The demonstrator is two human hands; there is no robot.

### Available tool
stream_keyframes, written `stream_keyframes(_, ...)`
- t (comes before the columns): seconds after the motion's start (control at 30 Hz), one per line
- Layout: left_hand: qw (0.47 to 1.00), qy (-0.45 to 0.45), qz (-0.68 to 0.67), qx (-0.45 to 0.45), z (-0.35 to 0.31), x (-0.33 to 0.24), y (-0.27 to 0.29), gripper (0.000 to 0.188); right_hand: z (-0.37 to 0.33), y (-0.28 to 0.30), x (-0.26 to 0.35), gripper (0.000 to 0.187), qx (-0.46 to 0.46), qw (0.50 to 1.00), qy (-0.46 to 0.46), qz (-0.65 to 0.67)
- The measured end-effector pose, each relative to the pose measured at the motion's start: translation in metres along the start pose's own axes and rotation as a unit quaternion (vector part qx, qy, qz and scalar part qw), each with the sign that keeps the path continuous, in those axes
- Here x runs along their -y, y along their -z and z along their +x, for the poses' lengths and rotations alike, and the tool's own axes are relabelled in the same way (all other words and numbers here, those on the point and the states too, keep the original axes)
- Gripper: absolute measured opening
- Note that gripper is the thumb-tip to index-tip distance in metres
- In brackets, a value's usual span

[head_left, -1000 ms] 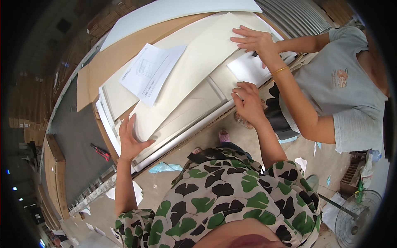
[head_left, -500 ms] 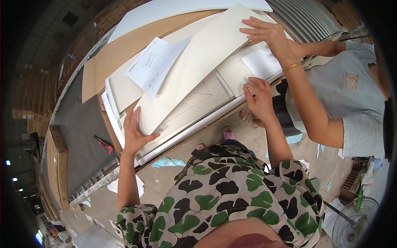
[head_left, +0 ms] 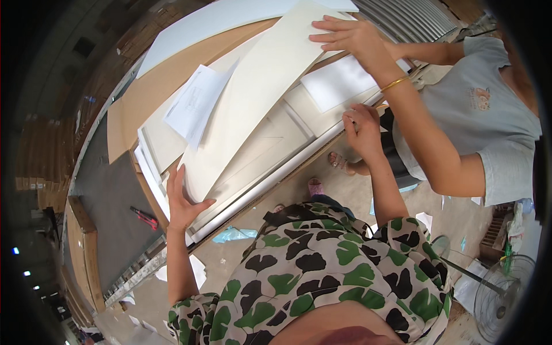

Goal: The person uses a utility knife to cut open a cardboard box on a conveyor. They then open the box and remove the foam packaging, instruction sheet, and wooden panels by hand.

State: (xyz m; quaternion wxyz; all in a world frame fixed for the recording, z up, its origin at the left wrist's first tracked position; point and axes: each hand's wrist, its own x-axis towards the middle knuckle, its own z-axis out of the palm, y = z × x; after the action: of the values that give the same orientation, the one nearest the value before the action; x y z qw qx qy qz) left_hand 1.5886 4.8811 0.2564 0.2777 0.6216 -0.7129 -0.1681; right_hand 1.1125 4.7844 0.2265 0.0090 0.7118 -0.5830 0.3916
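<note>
My left hand [head_left: 184, 202] spans the near left end of a long white panel [head_left: 253, 98], fingers along one side and thumb at the other. The panel lies slanted across an open carton [head_left: 282, 174] packed with white boards. Above the carton's near edge hovers my right hand [head_left: 365, 127], its fingers loosely curled, thumb apart, nothing visible in them. A folded paper sheet with a line drawing [head_left: 198, 103] rests against the panel's left side. A co-worker's hand [head_left: 345, 39] touches the panel's far end.
White foam sheet [head_left: 339, 83] lies in the carton's right part. On the dark table at left is a red utility knife [head_left: 145, 218]. A roller conveyor [head_left: 405, 17] stands at the far right, a fan [head_left: 501, 299] at the lower right. The co-worker [head_left: 477, 115] stands to my right.
The panel's far end has shifted left in view with the co-worker's hand on it. More foam sheet shows at right. My right hand's fingers have curled more; my left hand keeps its place at the panel end.
</note>
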Motion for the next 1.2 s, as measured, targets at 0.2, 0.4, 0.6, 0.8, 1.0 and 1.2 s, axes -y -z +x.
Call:
stream_keyframes(0.2,0.993,-0.074,0.068,-0.058,0.0,-0.018,-0.009,0.096,0.025,-0.004,0.003,0.013,0.05,0.998,0.039,0.01)
stream_keyframes(0.4,0.978,-0.186,-0.073,-0.064,0.005,-0.108,-0.045,0.02,0.04,-0.028,0.017,0.016,0.187,0.977,0.105,0.01)
stream_keyframes(0.6,0.971,-0.133,-0.168,0.103,0.046,-0.147,-0.109,0.026,0.03,-0.046,0.028,0.016,0.194,0.973,0.123,0.024)
stream_keyframes(0.8,0.979,-0.177,-0.048,0.09,0.097,-0.141,-0.166,0.04,0.025,-0.039,0.014,0.009,0.103,0.987,0.102,0.074)
stream_keyframes(1.0,0.985,-0.105,-0.051,0.13,0.122,-0.16,-0.194,0.044,0.017,-0.039,0.02,0.01,0.014,0.992,0.087,0.087)
stream_keyframes(1.2,0.951,-0.259,-0.054,0.161,0.121,-0.162,-0.198,0.036,0.02,-0.038,0.023,0.012,-0.005,0.99,0.087,0.114)
